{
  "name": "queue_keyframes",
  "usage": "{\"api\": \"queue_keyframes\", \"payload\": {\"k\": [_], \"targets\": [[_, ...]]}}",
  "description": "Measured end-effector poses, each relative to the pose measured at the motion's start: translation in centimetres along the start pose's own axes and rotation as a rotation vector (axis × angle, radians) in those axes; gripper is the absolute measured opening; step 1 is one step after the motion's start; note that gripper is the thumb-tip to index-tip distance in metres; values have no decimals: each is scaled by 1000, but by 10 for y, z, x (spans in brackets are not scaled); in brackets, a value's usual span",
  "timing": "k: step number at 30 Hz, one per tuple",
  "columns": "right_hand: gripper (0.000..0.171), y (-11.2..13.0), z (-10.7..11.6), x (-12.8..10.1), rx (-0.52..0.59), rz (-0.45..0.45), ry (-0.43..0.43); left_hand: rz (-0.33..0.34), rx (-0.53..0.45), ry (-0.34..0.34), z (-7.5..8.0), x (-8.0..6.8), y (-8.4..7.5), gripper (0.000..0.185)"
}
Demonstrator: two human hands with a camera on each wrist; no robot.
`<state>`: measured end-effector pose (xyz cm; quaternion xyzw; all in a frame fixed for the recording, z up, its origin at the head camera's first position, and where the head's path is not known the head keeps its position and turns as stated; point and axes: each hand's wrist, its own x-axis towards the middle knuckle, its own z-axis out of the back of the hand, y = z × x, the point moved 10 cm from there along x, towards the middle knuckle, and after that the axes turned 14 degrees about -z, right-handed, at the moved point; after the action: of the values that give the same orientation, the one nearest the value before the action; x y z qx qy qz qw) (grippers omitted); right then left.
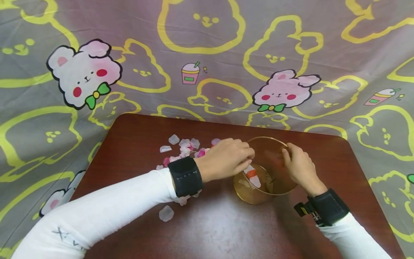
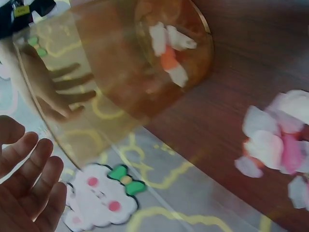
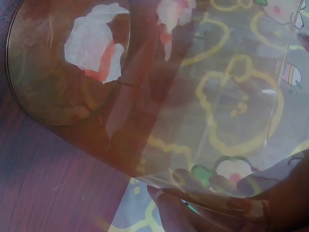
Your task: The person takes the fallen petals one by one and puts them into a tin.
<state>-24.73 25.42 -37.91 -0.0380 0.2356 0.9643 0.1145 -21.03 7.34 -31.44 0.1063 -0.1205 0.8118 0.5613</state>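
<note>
An amber see-through glass (image 1: 279,181) stands on the dark red table (image 1: 220,223). White and orange petals (image 1: 252,175) lie in its bottom. My left hand (image 1: 246,159) hovers over the glass's near rim; in the left wrist view its fingers (image 2: 34,186) are relaxed and hold nothing. My right hand (image 1: 286,151) grips the glass's far rim, with fingertips (image 3: 166,200) curled on the wall of the glass (image 3: 207,96). A heap of pink and white petals (image 1: 185,148) lies on the table just left of my left hand.
A single white petal (image 1: 166,213) lies near the front under my left forearm. A grey cloth (image 1: 207,54) printed with bunnies and yellow outlines hangs behind and around the table. The table's rounded far edge is close behind the glass.
</note>
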Motion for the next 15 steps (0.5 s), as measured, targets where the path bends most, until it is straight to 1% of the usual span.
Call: {"api": "queue_keyframes", "payload": {"k": [3, 10, 15], "targets": [[27, 0, 0, 0, 3, 2, -1, 53, -28, -20, 1, -13, 13, 13], [27, 0, 0, 0, 6, 4, 2, 154, -70, -127, 13, -47, 39, 11], [27, 1, 0, 0, 1, 7, 7, 234, -82, -135, 16, -73, 56, 13]]}}
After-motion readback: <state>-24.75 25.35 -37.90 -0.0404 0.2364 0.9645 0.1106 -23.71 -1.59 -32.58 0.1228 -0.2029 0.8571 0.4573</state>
